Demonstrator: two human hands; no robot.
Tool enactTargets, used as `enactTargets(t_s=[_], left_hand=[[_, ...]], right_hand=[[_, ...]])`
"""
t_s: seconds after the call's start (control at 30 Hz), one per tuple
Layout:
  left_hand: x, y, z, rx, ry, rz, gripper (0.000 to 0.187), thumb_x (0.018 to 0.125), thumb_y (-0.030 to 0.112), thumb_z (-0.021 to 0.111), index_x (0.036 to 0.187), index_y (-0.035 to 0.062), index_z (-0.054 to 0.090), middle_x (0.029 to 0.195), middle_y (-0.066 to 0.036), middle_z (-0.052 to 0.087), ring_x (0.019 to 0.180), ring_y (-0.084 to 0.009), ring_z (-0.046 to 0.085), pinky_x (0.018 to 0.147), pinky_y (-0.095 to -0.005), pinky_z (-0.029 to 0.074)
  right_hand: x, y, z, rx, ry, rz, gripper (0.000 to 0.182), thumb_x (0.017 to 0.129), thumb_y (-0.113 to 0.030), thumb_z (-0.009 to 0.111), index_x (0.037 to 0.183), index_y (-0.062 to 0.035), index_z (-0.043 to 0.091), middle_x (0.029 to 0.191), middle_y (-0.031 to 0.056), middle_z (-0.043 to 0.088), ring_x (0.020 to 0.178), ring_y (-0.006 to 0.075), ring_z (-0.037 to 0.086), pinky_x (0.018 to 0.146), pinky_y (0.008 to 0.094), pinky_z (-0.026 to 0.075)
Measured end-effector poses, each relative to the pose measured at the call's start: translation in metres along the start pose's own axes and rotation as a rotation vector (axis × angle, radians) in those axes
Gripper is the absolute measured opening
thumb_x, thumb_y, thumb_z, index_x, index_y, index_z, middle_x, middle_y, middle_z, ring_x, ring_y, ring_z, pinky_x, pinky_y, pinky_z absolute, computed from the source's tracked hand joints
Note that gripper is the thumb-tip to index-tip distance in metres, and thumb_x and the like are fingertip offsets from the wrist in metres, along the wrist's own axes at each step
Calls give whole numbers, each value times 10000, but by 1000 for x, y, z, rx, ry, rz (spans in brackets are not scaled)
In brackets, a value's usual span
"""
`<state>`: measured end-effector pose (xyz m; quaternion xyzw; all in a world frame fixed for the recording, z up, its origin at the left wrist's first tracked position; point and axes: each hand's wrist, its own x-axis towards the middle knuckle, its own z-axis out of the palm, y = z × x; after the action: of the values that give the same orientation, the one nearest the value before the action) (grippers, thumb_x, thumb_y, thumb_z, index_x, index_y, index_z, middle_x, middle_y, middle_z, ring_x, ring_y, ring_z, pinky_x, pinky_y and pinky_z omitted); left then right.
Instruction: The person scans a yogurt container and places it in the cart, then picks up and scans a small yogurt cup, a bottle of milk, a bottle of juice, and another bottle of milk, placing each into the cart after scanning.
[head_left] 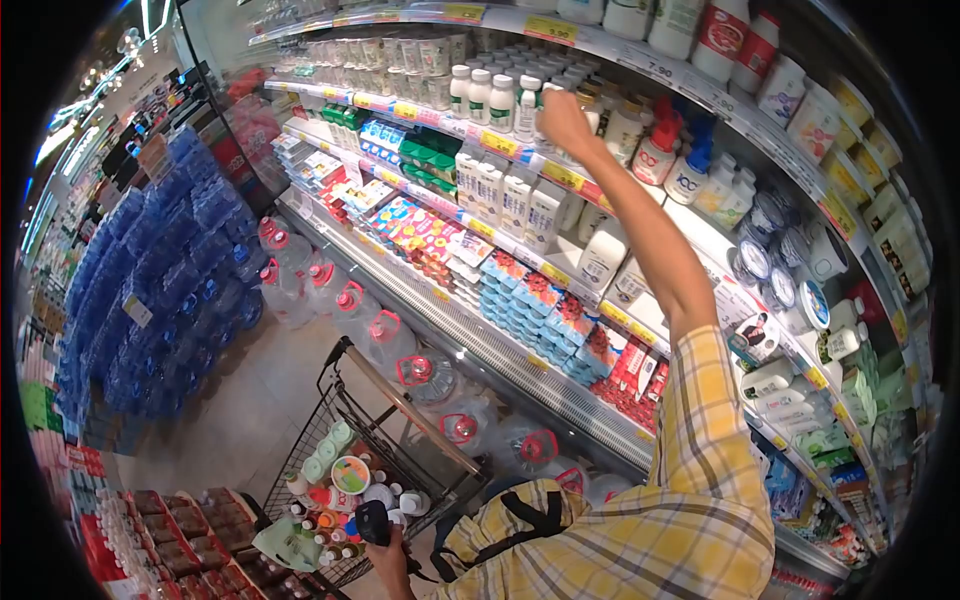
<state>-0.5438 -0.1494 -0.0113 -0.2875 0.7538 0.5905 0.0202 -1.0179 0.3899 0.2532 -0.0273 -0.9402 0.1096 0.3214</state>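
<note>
My right hand [567, 122] reaches up to a refrigerated shelf, its fingers curled among small white bottles. What it grips, if anything, is hidden behind the hand. Just left of it stands a white bottle [527, 106] with a green-marked label, in a row of similar ones. On the right are a red-capped pump bottle [654, 150] and a blue-capped one [688, 176]. Low in the view, my left hand [390, 560] is closed around a black handheld device [373, 522], whose kind I cannot make out. The device is over the near side of a shopping cart [322, 408] loaded with bottles and tubs.
Large water jugs [385, 335] with red caps line the base of the cooler. Blue-wrapped bottle packs [165, 275] are stacked at left. Milk cartons [515, 203] fill a lower shelf. Stacked brown-and-red goods [165, 540] stand left of the cart.
</note>
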Motion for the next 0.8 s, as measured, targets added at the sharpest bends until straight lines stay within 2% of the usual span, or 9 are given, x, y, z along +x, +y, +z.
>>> enactTargets(t_s=[0.1, 0.13, 0.23, 0.33, 0.43, 0.57, 0.8], left_hand=[[-4, -7, 1, -48, 63, -45, 213, 805, 108, 730, 916, -37, 620, 653, -74, 609, 442, -144, 545, 411, -289, 416], [-5, -8, 2, -76, 93, -55, 207, 804, 108, 730, 903, -41, 626, 639, -72, 605, 441, -144, 546, 412, -290, 415], [-10, -1, 1, -71, 108, -82, 195, 801, 106, 731, 875, -49, 636, 611, -69, 595, 440, -147, 551, 412, -293, 416], [-10, -3, -2, -12, 126, -130, 221, 805, 114, 740, 929, -23, 619, 664, -68, 598, 468, -154, 558, 426, -289, 430], [-15, 8, -1, -68, 153, -134, 245, 797, 109, 747, 945, -32, 611, 685, -72, 603, 470, -155, 564, 428, -289, 432], [-10, -12, -4, -74, 209, -136, 272, 799, 116, 744, 979, -41, 614, 707, -78, 617, 471, -154, 567, 433, -284, 432], [-11, 2, -3, -51, 164, -168, 283, 796, 145, 746, 985, -40, 645, 708, -74, 625, 483, -147, 569, 446, -285, 426]], right_hand=[[28, 6, 1, -147, 58, 62, 255, 782, -34, 574, 977, 114, 644, 1003, 350, 639, 935, 476, 657, 809, 507, 550], [31, 1, -3, -162, 52, 92, 256, 797, -44, 572, 983, 117, 642, 1068, 334, 630, 963, 467, 656, 821, 507, 549], [51, 8, 13, -226, 35, 155, 272, 827, -61, 547, 1038, 75, 654, 1096, 314, 635, 1048, 472, 621, 896, 516, 516], [61, 7, 16, -261, -92, 222, 298, 858, -99, 527, 1068, 55, 672, 1128, 306, 635, 1072, 459, 620, 915, 495, 515], [69, 12, 26, -274, -85, 270, 313, 876, -119, 510, 1083, 40, 684, 1150, 300, 633, 1088, 445, 621, 926, 481, 514], [69, 19, 30, -234, -123, 298, 307, 866, -100, 521, 1085, 50, 674, 1129, 293, 644, 1083, 428, 627, 923, 475, 517], [64, 26, 36, -209, -1, 214, 301, 825, -86, 571, 1041, 114, 630, 1063, 312, 649, 999, 445, 651, 866, 477, 539]])
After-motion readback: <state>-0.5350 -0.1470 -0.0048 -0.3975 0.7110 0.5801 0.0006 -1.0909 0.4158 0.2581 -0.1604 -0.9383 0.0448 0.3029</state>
